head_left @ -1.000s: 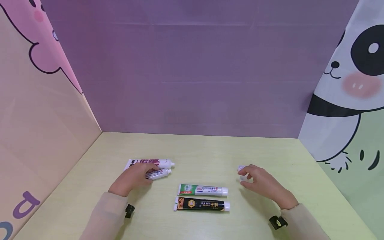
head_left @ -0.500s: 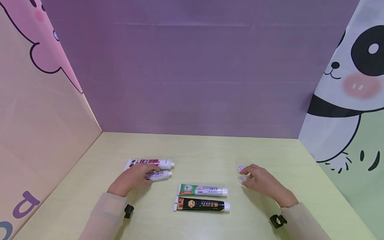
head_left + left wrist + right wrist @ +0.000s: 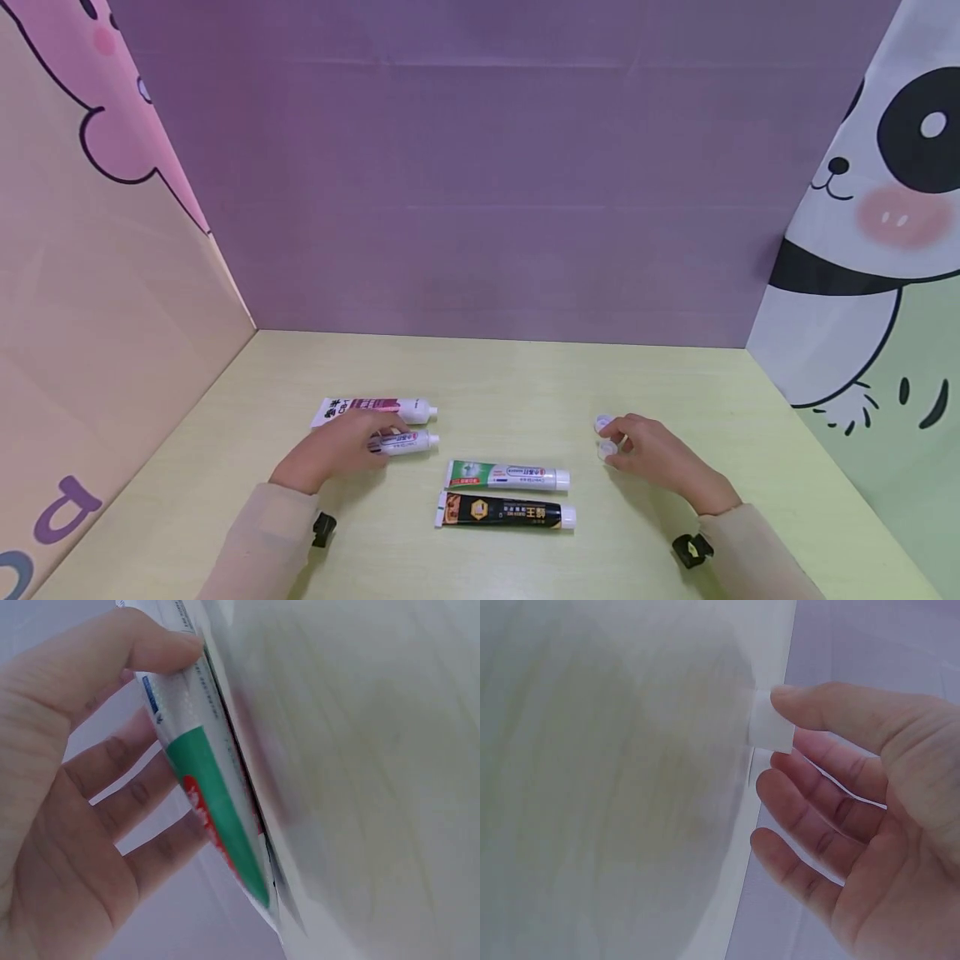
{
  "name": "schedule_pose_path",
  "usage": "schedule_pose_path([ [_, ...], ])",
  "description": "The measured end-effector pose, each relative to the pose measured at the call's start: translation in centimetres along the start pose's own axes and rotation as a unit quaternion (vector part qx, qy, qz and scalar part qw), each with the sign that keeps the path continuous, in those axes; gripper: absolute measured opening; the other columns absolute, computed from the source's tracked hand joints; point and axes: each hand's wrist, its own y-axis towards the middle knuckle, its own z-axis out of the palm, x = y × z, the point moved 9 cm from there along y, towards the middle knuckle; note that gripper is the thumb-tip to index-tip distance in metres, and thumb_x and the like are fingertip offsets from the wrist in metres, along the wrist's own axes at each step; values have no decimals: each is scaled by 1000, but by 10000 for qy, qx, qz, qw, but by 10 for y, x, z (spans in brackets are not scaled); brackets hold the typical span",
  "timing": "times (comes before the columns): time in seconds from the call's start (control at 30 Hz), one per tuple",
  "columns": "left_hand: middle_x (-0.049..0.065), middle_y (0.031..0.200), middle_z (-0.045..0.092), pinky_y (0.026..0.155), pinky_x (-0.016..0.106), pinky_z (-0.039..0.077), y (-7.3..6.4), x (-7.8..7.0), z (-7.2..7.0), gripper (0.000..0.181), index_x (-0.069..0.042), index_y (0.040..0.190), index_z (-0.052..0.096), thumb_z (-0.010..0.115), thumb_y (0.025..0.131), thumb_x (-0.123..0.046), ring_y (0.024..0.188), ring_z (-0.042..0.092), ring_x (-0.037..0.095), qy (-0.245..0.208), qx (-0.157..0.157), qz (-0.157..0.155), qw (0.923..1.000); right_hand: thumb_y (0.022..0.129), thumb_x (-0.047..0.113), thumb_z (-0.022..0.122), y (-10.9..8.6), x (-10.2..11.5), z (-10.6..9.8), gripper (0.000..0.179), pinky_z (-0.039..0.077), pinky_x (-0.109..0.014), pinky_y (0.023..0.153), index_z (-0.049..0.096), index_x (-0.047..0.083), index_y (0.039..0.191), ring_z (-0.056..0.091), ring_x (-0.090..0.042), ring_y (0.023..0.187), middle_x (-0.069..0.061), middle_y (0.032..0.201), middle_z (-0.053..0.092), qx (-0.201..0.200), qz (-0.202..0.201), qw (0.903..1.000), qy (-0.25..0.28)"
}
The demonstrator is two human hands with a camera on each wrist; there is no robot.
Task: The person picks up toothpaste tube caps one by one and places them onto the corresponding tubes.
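Observation:
In the head view, my left hand (image 3: 341, 450) pinches a white toothpaste tube (image 3: 408, 442) between thumb and fingers. Its bare nozzle points right; the left wrist view shows the tube's green and red tail end (image 3: 217, 817). Behind it lies a white and maroon toothpaste tube (image 3: 412, 410), also uncapped and partly covered by the hand. Over at the right, my right hand (image 3: 656, 454) pinches a small white toothpaste cap (image 3: 771, 721) with thumb and index finger, close on the table. A second white cap (image 3: 603, 422) sits just behind it.
Two capped toothpaste tubes lie side by side in the middle: a green and white one (image 3: 510, 476) and, nearer, a black one (image 3: 502, 510). A purple back wall (image 3: 495, 208) and printed side panels (image 3: 847, 350) bound the pale table (image 3: 517, 367).
My left hand has shifted slightly right with the white tube, whose nozzle now points more squarely right. The right fingers have drawn back a little, so both caps show more clearly.

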Motion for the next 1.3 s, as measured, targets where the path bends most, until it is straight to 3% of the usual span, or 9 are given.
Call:
schedule_pose_path([
  [0.3, 5, 112, 70, 86, 40, 52, 2, -6, -1, 38, -11, 114, 72, 78, 77, -2, 93, 61, 15, 24, -66, 14, 10000, 84, 8, 79, 0, 3, 0, 24, 50, -28, 68, 70, 0, 105, 56, -13, 80, 2, 91, 58, -40, -169, 9998, -127],
  [0.67, 4, 113, 69, 80, 35, 52, 5, -16, -2, 40, -11, 114, 72, 77, 76, -3, 91, 60, 14, 8, -178, 372, 9991, 83, 3, 75, -2, 7, -4, 19, 53, -28, 71, 69, -1, 100, 61, -15, 81, 1, 89, 57, -120, -386, 9992, -51],
  [0.83, 2, 113, 68, 82, 36, 52, 9, -19, -2, 40, -12, 114, 72, 77, 75, -4, 92, 59, 14, 23, -169, 368, 9992, 83, 3, 77, -2, 11, -4, 19, 53, -27, 70, 68, -1, 100, 59, -12, 79, 2, 88, 57, -121, -471, 9988, -54],
  [1.3, -2, 103, 68, 80, 34, 51, 20, -39, -3, 38, -15, 113, 71, 76, 76, -5, 87, 58, 11, -107, -101, 457, 9988, 89, 9, 73, -3, 28, -5, 18, 53, -32, 75, 66, 5, 105, 63, -14, 86, -2, 104, 66, -36, -633, 9979, 119],
])
